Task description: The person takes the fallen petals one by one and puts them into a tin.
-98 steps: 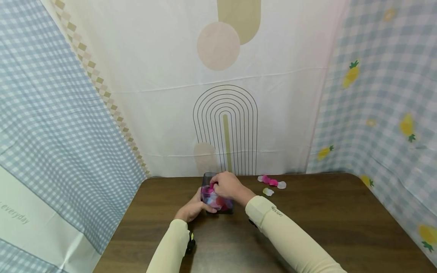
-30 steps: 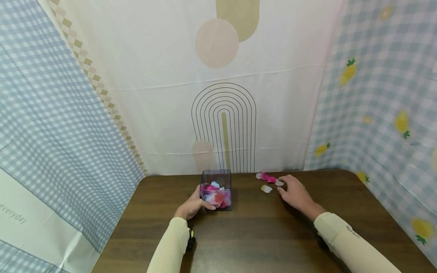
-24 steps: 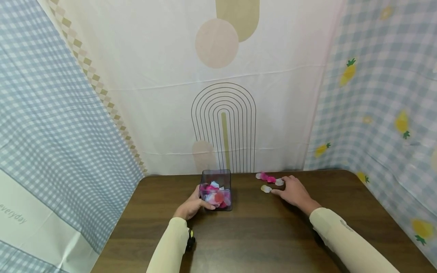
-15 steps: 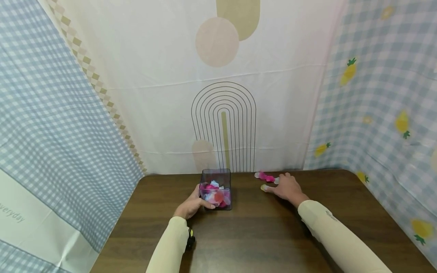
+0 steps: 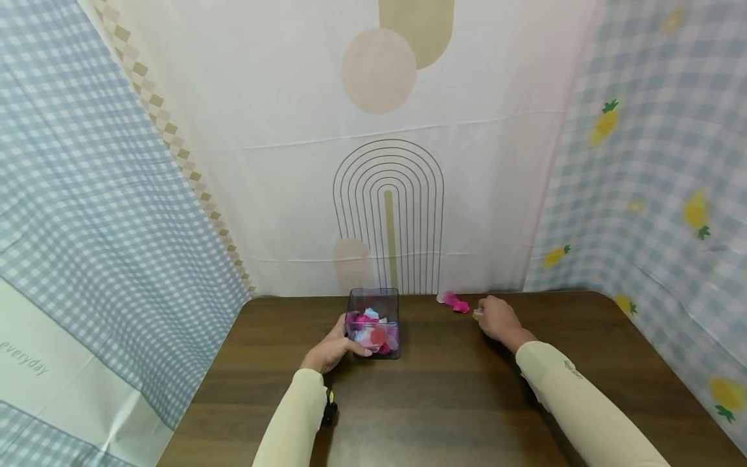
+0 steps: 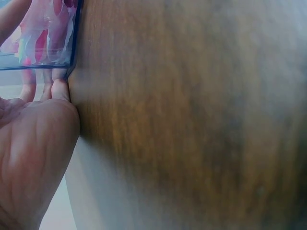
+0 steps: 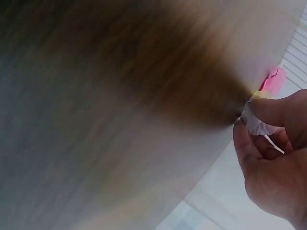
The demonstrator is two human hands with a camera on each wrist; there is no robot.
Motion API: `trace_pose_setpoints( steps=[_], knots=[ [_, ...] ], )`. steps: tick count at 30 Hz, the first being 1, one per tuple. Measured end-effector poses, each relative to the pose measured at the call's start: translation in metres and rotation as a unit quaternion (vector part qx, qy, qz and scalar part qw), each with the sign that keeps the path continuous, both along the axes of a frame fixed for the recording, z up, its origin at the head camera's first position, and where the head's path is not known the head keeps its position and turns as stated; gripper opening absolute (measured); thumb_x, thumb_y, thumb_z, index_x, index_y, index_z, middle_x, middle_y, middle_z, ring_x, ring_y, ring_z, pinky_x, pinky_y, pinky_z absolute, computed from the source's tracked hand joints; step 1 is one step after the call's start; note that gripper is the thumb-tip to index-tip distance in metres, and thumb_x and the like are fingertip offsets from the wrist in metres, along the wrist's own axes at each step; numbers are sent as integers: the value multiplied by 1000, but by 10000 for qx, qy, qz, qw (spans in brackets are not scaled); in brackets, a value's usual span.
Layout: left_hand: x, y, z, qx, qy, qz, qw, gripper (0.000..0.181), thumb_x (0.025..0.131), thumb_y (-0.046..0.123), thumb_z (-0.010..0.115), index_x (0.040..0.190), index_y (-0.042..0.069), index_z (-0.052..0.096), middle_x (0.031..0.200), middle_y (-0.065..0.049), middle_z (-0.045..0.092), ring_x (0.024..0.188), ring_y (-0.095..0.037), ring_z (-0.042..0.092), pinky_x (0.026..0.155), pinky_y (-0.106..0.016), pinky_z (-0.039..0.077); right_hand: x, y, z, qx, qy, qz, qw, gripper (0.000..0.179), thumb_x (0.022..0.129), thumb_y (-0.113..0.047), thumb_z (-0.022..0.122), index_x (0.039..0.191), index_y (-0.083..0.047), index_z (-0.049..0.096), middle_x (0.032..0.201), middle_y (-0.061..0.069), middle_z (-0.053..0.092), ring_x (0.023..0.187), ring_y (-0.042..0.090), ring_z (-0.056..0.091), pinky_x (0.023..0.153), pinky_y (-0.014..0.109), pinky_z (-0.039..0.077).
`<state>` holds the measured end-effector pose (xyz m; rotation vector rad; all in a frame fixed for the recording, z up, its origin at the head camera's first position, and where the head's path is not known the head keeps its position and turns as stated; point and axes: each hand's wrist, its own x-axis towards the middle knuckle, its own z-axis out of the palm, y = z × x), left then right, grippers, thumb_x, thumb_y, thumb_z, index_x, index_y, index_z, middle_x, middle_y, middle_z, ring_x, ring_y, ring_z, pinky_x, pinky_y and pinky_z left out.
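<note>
My left hand (image 5: 331, 350) grips a clear plastic box (image 5: 373, 299) at its left front corner, thumb across the front and the other fingers along the side. Pink, white and red fake petals (image 5: 376, 337) lie heaped inside it. Over to the right, my right hand (image 5: 500, 319) pinches white and yellowish petals (image 7: 258, 120) between thumb and fingers, low over the table. Just left of that hand, pink petals (image 5: 460, 306) with a whitish one (image 5: 440, 299) lie near the table's back edge.
The brown wooden table (image 5: 432, 408) ends at a white printed cloth (image 5: 490, 207) hung behind it. Checked cloths hang on the left (image 5: 146, 259) and the right (image 5: 630, 162).
My right hand went from the box to the loose petals, gathered the white and yellowish ones from the table and now pinches them. My left hand stays on the box.
</note>
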<state>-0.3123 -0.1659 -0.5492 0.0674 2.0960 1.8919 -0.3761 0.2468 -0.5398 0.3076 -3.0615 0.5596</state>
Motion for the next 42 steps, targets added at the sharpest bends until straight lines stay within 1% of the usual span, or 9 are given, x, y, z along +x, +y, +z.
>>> trace_pose_setpoints(
  steps=[4,14,18,21,24,28,32,37,42],
  knots=[
    [0,0,1,-31,-1,-12,10000,109,71,0,89,160,15,28,160,-18,43,148,-37,41,132,-67,12,0,3,2,41,15,96,9999,17,95,-5,64,106,4,74,104,21,70,93,34,67,87,53,57],
    [-1,0,0,-17,13,-47,10000,109,71,-3,89,160,14,27,160,-19,43,145,-36,43,133,-65,15,3,2,3,8,-44,45,10000,15,96,-4,63,103,2,74,104,19,73,92,31,68,87,52,57],
    [0,1,1,-53,-6,-49,10000,110,71,-4,89,160,14,26,160,-19,42,146,-37,42,133,-66,14,3,5,4,16,-117,123,9999,13,97,-4,62,99,-1,74,99,15,72,86,26,65,81,47,56],
    [1,2,1,-62,-24,-71,10000,110,71,-5,88,159,13,25,161,-20,42,147,-37,42,133,-66,13,3,6,9,-34,-358,161,9992,15,102,-6,59,95,-3,72,90,11,70,78,22,59,73,40,52],
    [1,2,0,-55,-5,-83,9999,110,71,-5,88,159,13,25,160,-20,42,145,-37,43,133,-64,16,4,7,14,-94,-433,224,9988,18,105,-9,57,93,-6,70,83,7,68,73,19,54,69,36,47],
    [0,1,0,-17,13,-39,10000,109,71,-5,88,159,13,26,158,-19,44,142,-35,47,132,-61,21,9,4,22,-198,6,465,9987,16,105,-11,61,93,-7,71,82,4,67,73,17,54,70,37,48],
    [0,2,0,-7,13,-18,10000,110,70,-5,88,159,13,26,157,-19,45,140,-35,48,132,-61,22,18,-10,33,-471,474,708,9953,14,103,-11,66,91,-8,71,82,3,70,73,16,54,71,36,49],
    [1,2,1,-7,39,-18,10000,110,70,-5,88,159,13,26,157,-19,45,140,-35,48,132,-62,20,37,-35,49,-787,894,942,9884,12,101,-11,69,90,-12,70,80,2,70,71,14,55,70,35,49],
    [1,1,-2,55,71,-14,10000,110,69,-7,88,158,11,26,157,-19,46,140,-33,48,132,-60,21,56,-56,60,-1044,1277,1271,9781,17,100,-10,72,85,-13,65,75,-2,64,69,10,52,67,30,47]
  ],
)
